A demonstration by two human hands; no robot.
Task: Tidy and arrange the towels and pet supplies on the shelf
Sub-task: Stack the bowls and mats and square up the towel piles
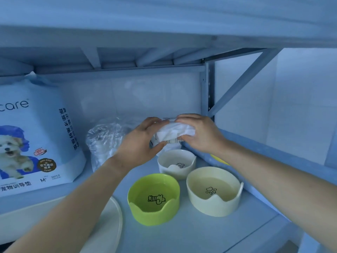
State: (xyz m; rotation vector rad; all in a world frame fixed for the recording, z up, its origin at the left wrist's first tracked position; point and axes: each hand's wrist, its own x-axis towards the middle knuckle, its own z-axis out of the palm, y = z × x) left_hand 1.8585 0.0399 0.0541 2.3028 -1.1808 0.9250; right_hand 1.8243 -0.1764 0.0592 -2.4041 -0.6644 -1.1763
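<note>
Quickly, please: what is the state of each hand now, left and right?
Left hand: closed, gripping the left end of the white wrapped packet.
Right hand: closed, gripping the right end of the same packet.

The shelf frame [207, 88] was finished in matt painted metal. The pad pack [36, 134] was wrapped in glossy printed plastic, and the bag [104, 139] was formed of clear crinkled film. The green bowl [155, 216] and cream bowl [213, 207] were finished smooth and faintly glossy. The white packet [173, 134] was possibly soft cloth under thin film.

On the shelf [200, 234], three bowls [155, 216] stand right of the pad pack [36, 134].
</note>
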